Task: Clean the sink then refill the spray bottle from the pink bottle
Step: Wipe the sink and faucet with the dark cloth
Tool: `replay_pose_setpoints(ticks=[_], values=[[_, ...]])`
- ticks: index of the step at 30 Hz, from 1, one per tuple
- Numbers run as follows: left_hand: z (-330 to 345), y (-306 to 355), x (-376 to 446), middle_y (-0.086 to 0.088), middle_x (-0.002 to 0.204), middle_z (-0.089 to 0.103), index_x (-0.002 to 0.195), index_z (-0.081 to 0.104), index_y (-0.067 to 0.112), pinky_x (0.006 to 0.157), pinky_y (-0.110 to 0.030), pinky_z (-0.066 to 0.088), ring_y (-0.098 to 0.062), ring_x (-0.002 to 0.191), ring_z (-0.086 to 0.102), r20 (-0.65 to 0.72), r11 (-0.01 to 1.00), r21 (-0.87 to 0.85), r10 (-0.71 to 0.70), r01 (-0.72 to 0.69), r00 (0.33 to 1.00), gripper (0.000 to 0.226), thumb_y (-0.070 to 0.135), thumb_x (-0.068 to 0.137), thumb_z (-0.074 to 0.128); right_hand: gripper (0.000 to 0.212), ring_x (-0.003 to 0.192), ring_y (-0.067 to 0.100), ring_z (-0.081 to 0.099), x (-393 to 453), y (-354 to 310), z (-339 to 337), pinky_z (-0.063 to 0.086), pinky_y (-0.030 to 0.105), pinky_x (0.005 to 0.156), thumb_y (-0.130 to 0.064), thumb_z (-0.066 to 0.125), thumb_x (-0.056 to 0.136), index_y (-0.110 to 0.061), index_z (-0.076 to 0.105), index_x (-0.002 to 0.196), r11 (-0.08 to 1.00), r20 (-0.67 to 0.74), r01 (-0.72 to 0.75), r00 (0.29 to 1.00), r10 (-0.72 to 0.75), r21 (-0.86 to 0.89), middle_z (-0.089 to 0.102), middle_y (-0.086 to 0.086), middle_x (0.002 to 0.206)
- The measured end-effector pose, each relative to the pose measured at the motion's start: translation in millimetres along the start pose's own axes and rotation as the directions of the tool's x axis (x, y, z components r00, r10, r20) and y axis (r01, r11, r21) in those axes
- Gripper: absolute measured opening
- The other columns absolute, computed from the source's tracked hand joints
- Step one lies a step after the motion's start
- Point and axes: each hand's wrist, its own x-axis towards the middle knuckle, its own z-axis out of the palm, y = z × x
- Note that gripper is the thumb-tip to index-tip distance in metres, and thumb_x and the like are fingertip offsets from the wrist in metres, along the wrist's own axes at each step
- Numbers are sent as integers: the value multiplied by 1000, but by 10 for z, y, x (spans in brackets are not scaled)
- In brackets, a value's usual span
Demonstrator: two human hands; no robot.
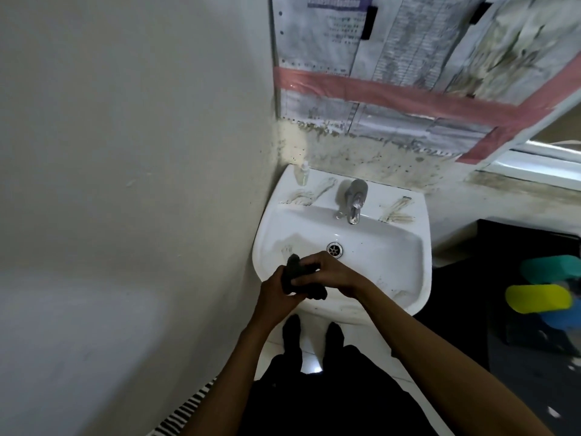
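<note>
Dark cloth point(301, 280) gripped between both hands' fingers point(309, 266).

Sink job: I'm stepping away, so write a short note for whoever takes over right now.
Left hand and right hand: both grip the dark cloth over the sink's front rim.
Small clear bottle stands on the back left ledge, left of the tap. No pink bottle in view.
Done: cannot tell; streaks remain on the ledge and front rim.
Left: finish wiping, then refill the spray bottle.
</note>
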Motion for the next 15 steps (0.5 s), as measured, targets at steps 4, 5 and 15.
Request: replay_pose_setpoints(ticks=[4, 5, 15], values=[[-5, -55, 5, 18, 101, 68, 114, 65, 30, 79, -13, 49, 5, 95, 64, 23, 1000, 4, -29, 29, 999, 36, 39, 82, 79, 15, 82, 8, 58, 52, -28, 22, 42, 25, 77, -26, 85, 78, -23, 72, 87, 897, -93, 96, 984, -150, -431, 61, -10, 82], [-23, -54, 19, 16, 101, 69, 111, 67, 30, 80, -15, 50, 3, 97, 65, 13, 999, -25, -40, 41, 999, 30, 40, 84, 77, 24, 82, 9, 58, 63, -27, 36, 44, 26, 76, -26, 86, 76, -18, 69, 91, 893, -137, 98, 975, -175, -438, 61, -9, 84], [-18, 335, 427, 2, 107, 74, 118, 63, 22, 83, -26, 57, -11, 100, 70, -10, 972, -217, -97, 93, 995, 34, 45, 93, 65, 42, 108, 17, 72, -110, 183, -189, 56, 31, 88, -37, 82, 83, -23, 70, 120, 921, -79, -75, 990, 113, 382, 76, -3, 113]])
